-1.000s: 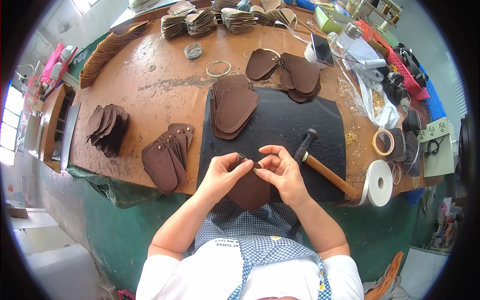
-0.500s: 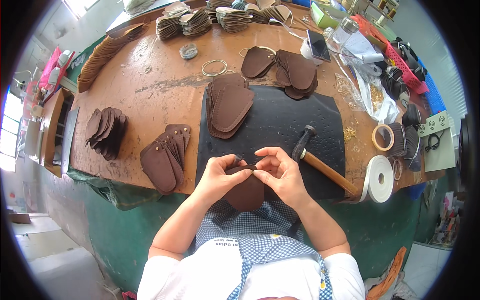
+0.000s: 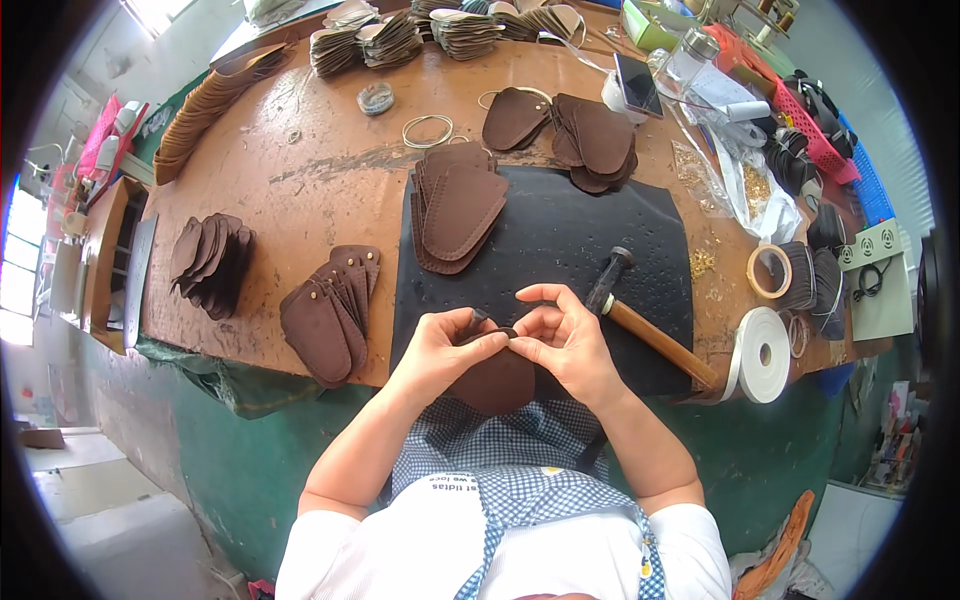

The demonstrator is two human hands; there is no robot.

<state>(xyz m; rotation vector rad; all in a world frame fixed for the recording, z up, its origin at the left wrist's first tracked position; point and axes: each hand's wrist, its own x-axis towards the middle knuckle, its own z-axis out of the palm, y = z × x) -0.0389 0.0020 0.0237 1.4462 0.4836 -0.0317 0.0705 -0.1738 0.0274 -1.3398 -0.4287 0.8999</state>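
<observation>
A brown leather piece (image 3: pixel 497 385) with a rounded lower end hangs between my hands at the front edge of the black mat (image 3: pixel 560 225). My left hand (image 3: pixel 452 348) pinches its upper edge between thumb and fingers. Opposite it, my right hand (image 3: pixel 562 345) has thumb and index finger closed on the same edge, with the other fingers curled. Something small and dark shows at my left fingertips; I cannot make out what it is. To the right of my right hand lies a hammer (image 3: pixel 655 340) with a wooden handle. A stack of stitched brown leather pieces (image 3: pixel 462 215) rests beyond my hands.
Leather pieces with brass-coloured studs (image 3: pixel 325 320) fan out at left, beside another dark stack (image 3: pixel 212 262). More brown pieces (image 3: pixel 600 140) lie at the mat's far edge. A white tape roll (image 3: pixel 762 355), a tan tape roll (image 3: pixel 768 272) and a phone (image 3: pixel 637 85) stand on the right.
The leather piece has tilted and swung slightly right between my hands. My right hand has shifted a little to the right; both hands keep their pinch on the edge.
</observation>
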